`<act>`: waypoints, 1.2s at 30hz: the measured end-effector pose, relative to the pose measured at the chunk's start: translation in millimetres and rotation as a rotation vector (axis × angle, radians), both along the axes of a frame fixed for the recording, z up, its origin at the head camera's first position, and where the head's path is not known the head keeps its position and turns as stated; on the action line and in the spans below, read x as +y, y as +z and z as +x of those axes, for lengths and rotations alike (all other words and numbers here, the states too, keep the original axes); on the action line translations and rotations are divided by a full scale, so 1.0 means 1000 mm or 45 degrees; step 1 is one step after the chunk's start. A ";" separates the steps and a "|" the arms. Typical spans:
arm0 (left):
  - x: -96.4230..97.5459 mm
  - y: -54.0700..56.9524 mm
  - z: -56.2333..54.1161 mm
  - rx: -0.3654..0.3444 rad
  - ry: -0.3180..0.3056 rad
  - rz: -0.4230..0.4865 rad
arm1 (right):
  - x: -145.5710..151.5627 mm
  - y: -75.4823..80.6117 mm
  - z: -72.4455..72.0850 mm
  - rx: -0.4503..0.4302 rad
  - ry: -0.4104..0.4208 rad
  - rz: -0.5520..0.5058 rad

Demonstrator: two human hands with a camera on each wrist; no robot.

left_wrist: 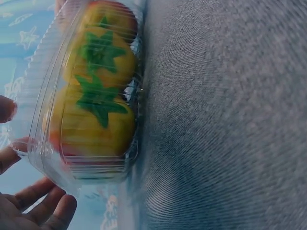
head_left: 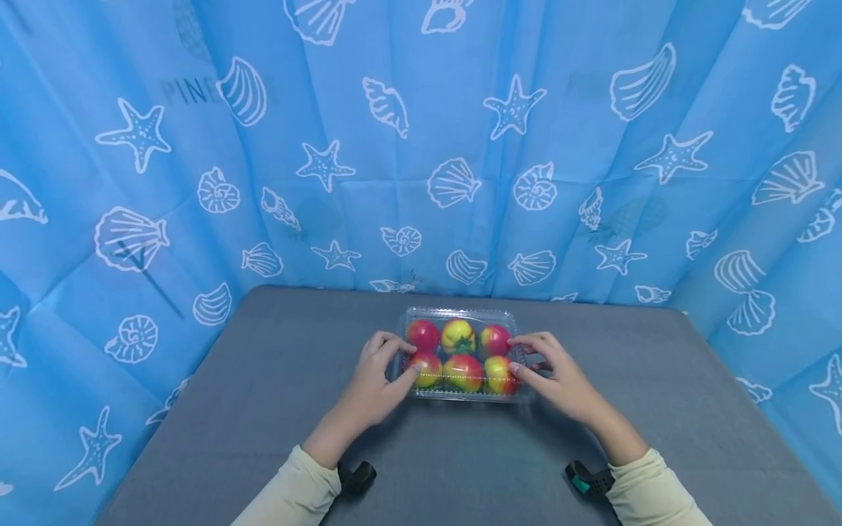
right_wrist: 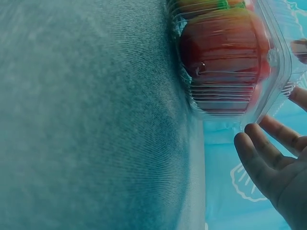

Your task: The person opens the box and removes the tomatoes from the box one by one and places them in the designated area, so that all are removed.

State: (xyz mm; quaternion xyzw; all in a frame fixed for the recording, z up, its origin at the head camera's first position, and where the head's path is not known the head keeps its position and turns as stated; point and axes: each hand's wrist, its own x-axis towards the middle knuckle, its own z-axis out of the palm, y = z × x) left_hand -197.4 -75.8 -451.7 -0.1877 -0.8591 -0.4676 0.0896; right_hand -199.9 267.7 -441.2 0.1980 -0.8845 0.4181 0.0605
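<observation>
A clear plastic clamshell box (head_left: pixel 460 396) sits on the grey table, its lid lying over several red-and-yellow tomatoes (head_left: pixel 463 372). Green star-shaped leaf tops (left_wrist: pixel 101 100) show through the wall in the left wrist view. My left hand (head_left: pixel 376 380) is at the box's left end, thumb and forefinger touching the lid's edge, the other fingers loosely extended beside it. At the opposite end, my right hand (head_left: pixel 559 376) has its thumb and forefinger on the lid's rim. Its remaining fingers (right_wrist: pixel 259 143) stretch out along the side. Whether the lid is fully latched cannot be made out.
The grey cloth-covered table (head_left: pixel 473 460) stretches out around the box. A blue curtain (head_left: pixel 421 146) with white shell and starfish prints hangs behind and along both sides. Black straps (head_left: pixel 358 478) with small devices are on both wrists.
</observation>
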 end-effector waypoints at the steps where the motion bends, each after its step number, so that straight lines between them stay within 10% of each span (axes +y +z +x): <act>1: -0.001 0.000 0.000 -0.008 -0.002 -0.009 | 0.000 -0.001 0.000 -0.003 0.001 0.001; 12: -0.010 0.002 -0.006 -0.094 -0.045 -0.032 | 0.003 -0.003 -0.003 -0.028 -0.006 -0.052; 18: -0.022 -0.002 -0.019 -0.167 -0.071 0.178 | 0.005 -0.004 -0.004 -0.126 -0.061 -0.191; 28: -0.036 -0.016 -0.031 -0.409 -0.090 0.544 | 0.015 -0.015 -0.015 -0.573 -0.019 -0.841; 36: -0.040 -0.025 -0.033 -0.678 -0.152 0.697 | 0.017 -0.023 -0.015 -0.774 0.015 -0.982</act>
